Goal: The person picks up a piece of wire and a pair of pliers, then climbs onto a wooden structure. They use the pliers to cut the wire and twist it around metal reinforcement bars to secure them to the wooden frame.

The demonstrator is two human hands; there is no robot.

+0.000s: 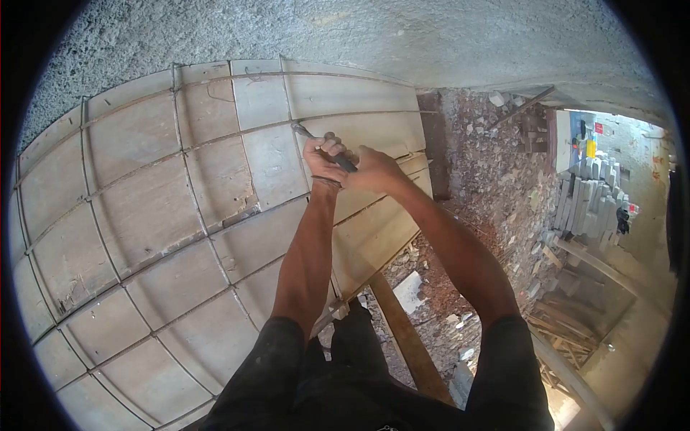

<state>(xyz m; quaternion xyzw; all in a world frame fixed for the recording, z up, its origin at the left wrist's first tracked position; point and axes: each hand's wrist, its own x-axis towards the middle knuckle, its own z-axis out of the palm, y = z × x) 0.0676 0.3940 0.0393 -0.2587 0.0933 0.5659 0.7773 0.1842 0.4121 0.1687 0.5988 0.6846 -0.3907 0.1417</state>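
Observation:
My left hand is closed around a dark-handled metal hand tool, which looks like tying pincers. Its narrow head points up and left, at a crossing of thin steel bars. My right hand is closed beside the left one, at the lower end of the dark handle; its fingertips are mostly hidden. Beneath both hands lie pale boards with the bar grid running over them. Whether wire sits in the tool's head is too small to tell.
A rough grey wall borders the boards at the top. Past their right edge, well below, lies rubble-strewn ground. A wooden plank slopes down near my legs. Stacked pale blocks and timber pieces are at the right.

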